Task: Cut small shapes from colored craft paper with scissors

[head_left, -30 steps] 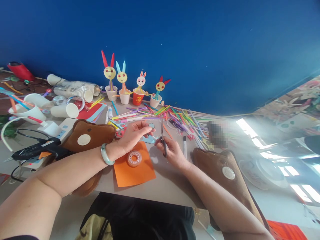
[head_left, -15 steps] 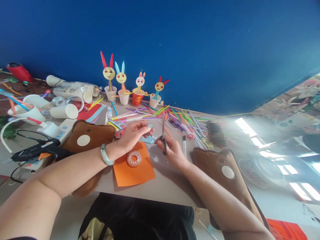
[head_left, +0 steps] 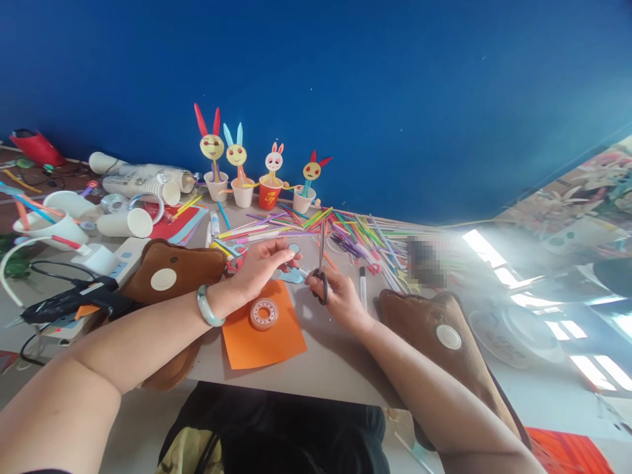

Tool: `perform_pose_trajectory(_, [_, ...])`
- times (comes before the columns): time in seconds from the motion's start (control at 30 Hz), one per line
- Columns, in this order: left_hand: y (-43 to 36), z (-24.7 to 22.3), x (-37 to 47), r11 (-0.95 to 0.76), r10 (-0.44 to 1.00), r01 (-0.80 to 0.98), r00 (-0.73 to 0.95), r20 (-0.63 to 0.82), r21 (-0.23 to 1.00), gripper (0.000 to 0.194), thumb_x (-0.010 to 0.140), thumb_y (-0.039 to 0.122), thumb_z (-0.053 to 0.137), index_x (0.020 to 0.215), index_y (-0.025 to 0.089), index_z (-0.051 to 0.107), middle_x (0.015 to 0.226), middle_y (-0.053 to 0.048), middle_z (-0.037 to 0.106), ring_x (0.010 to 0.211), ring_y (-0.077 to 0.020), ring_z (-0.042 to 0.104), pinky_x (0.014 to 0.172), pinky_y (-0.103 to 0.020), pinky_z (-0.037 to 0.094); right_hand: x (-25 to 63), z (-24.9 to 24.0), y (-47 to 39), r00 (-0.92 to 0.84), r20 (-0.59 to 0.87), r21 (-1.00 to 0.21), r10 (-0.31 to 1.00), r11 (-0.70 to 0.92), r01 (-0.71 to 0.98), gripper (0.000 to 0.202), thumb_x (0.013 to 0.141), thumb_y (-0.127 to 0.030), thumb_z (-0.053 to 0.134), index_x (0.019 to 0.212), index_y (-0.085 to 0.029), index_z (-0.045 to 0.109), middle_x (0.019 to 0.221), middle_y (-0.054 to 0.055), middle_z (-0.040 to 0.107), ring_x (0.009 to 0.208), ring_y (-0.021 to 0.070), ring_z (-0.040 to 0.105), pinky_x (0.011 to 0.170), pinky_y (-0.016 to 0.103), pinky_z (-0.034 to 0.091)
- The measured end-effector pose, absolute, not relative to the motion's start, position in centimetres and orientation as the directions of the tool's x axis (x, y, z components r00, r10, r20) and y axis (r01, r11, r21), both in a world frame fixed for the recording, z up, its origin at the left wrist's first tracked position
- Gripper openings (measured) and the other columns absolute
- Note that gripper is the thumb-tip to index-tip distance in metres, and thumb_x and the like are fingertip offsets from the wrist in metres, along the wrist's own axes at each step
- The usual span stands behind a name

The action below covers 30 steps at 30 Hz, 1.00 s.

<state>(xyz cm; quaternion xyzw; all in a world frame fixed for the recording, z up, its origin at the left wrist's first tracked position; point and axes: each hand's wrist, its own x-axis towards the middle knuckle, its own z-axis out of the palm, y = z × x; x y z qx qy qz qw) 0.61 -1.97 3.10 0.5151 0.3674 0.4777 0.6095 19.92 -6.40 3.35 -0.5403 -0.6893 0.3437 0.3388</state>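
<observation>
Between the thumb and fingers of my left hand is a small light-blue paper circle. My right hand grips scissors by their dark handles, with the blades pointing up and away from me. The blades look closed and stand a little to the right of the circle, apart from it. Below my hands a roll of tape lies on an orange paper sheet. A light-blue paper piece rests on the table just beyond the sheet, partly behind my left fingers.
Several rabbit-faced figures in cups line the wall. Colourful sticks spread across the table behind my hands. A black glue gun lies left, near a brown plush pouch. Another brown pouch sits right, beside a marker.
The view has shifted very slightly. Both hands keep nearly the same pose, still holding the paper circle and the scissors.
</observation>
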Motion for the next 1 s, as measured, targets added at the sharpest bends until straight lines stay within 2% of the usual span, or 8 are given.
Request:
perform_pose_trajectory(0.4, [-2.0, 3.1, 0.6, 0.029, 0.957, -0.189, 0.287, 0.028, 0.982, 0.023, 0.082, 0.04, 0.069, 0.083, 0.017, 0.072, 0.087, -0.006, 0.075, 0.079, -0.016, 0.067, 0.073, -0.029, 0.049, 19.9, 2.9, -6.3, -0.189, 0.109, -0.829, 0.976, 0.194, 0.524, 0.027, 0.088, -0.036, 0.057, 0.066, -0.019, 0.057, 0.059, 0.0, 0.055, 0.059, 0.0132, 0.048, 0.057, 0.026, 0.038])
perform_pose_trajectory(0.7, [-2.0, 3.1, 0.7, 0.063, 0.961, -0.221, 0.277, 0.001, 0.973, 0.025, 0.08, 0.04, 0.068, 0.085, 0.016, 0.072, 0.09, -0.008, 0.075, 0.078, -0.0163, 0.067, 0.073, -0.03, 0.051, 20.0, 2.6, -6.2, -0.203, 0.08, -0.833, 0.976, 0.178, 0.525, 0.031, 0.088, -0.039, 0.057, 0.064, -0.018, 0.054, 0.06, 0.0, 0.054, 0.059, 0.0128, 0.048, 0.057, 0.026, 0.037])
perform_pose_trajectory(1.0, [-2.2, 3.4, 0.7, 0.069, 0.961, -0.221, 0.276, -0.006, 0.973, 0.023, 0.081, 0.04, 0.067, 0.081, 0.017, 0.072, 0.085, -0.006, 0.074, 0.078, -0.0159, 0.067, 0.071, -0.029, 0.051, 20.0, 2.3, -6.1, -0.246, 0.067, -0.839, 0.967, 0.188, 0.51, 0.032, 0.086, -0.041, 0.059, 0.064, -0.018, 0.051, 0.059, -0.002, 0.05, 0.059, 0.0116, 0.044, 0.056, 0.026, 0.035])
